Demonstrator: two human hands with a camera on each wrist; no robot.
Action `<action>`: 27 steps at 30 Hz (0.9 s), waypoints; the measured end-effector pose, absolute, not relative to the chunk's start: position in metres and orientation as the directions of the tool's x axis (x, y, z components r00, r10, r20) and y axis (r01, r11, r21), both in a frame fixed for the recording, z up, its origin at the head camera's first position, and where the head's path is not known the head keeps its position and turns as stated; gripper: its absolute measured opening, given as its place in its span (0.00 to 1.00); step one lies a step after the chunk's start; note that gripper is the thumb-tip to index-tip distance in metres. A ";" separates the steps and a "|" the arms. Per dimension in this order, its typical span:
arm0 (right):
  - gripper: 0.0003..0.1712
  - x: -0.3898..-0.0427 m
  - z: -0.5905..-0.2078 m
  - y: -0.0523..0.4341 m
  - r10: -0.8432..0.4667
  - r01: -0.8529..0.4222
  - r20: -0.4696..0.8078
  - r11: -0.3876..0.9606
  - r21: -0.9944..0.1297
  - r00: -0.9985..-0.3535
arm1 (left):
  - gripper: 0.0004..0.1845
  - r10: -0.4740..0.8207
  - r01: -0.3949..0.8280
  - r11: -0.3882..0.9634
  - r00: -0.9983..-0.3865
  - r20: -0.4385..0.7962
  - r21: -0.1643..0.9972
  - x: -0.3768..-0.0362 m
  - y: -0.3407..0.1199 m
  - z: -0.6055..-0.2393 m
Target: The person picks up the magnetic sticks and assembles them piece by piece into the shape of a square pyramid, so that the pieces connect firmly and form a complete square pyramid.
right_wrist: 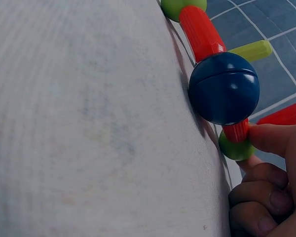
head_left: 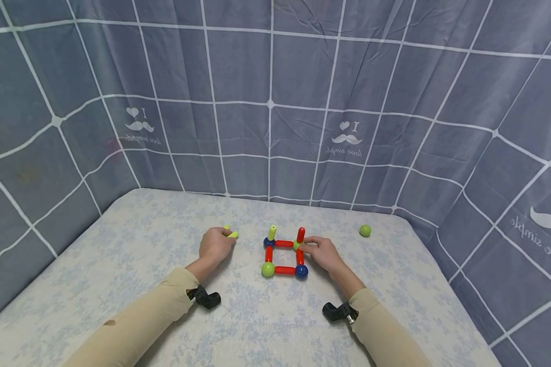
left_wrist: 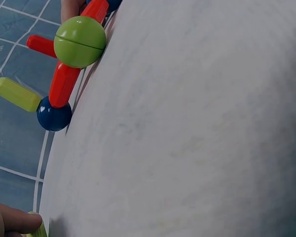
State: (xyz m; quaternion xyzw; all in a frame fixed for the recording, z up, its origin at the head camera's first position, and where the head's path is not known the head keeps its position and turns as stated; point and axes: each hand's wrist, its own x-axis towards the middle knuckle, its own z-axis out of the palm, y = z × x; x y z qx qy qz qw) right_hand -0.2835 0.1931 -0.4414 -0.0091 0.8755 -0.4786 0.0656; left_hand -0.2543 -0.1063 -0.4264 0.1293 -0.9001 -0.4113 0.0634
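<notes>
Rod-and-ball square (head_left: 283, 256) is pinched at its far right corner by the right hand (head_left: 323, 253); a yellow-green rod (head_left: 231, 234) is gripped by the curled left hand (head_left: 216, 244).

flat square frame (head_left: 284, 257) of red rods, blue and green balls at corners; upright yellow-green rod (head_left: 272, 232) and red rod (head_left: 300, 235) on far corners

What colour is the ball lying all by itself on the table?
Green. The lone ball shows best in the head view.
</notes>
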 end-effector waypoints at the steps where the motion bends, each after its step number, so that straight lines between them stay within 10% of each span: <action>1: 0.19 -0.283 -0.442 0.193 -0.077 0.048 -0.107 0.543 -0.839 -0.991 | 0.18 -0.284 -0.177 0.622 -0.959 0.009 0.763 -0.254 -0.106 -0.427; 27: 0.19 -0.285 -0.443 0.194 -0.085 0.032 -0.093 0.541 -0.840 -0.992 | 0.17 -0.216 -0.118 0.263 -0.975 -0.061 0.957 -0.247 -0.092 -0.427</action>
